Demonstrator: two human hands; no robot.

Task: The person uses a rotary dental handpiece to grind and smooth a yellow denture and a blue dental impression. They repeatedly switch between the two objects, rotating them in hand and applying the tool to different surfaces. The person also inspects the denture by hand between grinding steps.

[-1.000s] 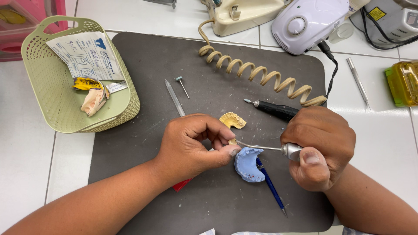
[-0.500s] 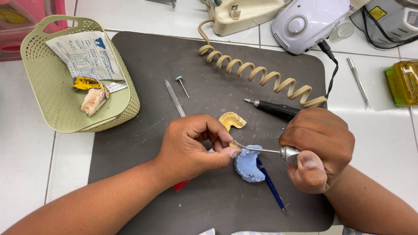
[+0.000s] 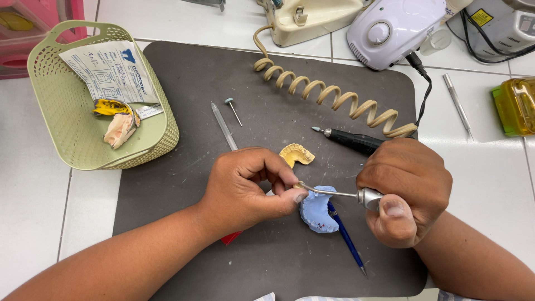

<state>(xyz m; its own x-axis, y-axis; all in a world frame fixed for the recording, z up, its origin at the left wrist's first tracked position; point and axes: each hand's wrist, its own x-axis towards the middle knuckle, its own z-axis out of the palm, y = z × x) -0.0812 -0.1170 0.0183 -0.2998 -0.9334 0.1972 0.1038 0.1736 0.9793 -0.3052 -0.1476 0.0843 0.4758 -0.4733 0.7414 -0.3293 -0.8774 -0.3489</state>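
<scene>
Gripping a metal tool (image 3: pixel 334 193), the right hand (image 3: pixel 409 189) meets the closed left hand (image 3: pixel 251 187), contents hidden, above a blue cast (image 3: pixel 316 212).

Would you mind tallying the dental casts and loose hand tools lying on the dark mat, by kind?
Dental casts: 2, a yellow cast and a blue cast.
Black handpiece: 1.
Small bur: 1.
Slim clear-handled tool: 1.
Blue pen: 1.
Total: 6. The metal instrument in the right hand is not counted.
</scene>
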